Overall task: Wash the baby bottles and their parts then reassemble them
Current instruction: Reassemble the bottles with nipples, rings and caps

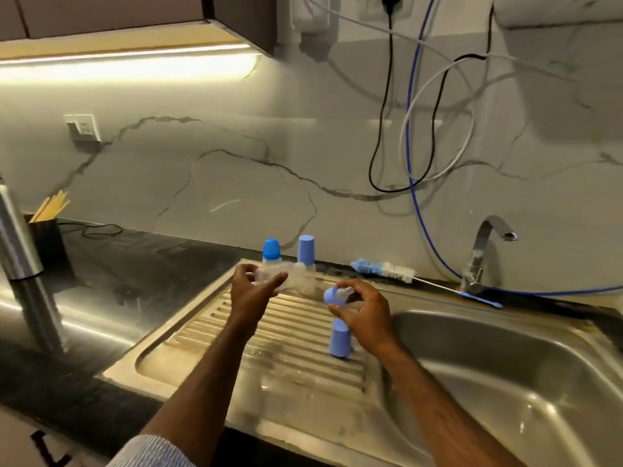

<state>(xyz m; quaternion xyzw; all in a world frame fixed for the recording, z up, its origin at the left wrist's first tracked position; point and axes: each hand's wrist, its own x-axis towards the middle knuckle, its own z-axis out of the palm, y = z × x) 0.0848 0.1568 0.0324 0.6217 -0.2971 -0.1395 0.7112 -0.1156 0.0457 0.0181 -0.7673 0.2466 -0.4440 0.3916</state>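
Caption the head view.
Left hand holds a clear bottle, right hand a blue teat ring, over the drainboard.

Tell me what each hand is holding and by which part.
Left hand grips a clear bottle body around its middle. Right hand pinches a blue collar with nipple at its edge.
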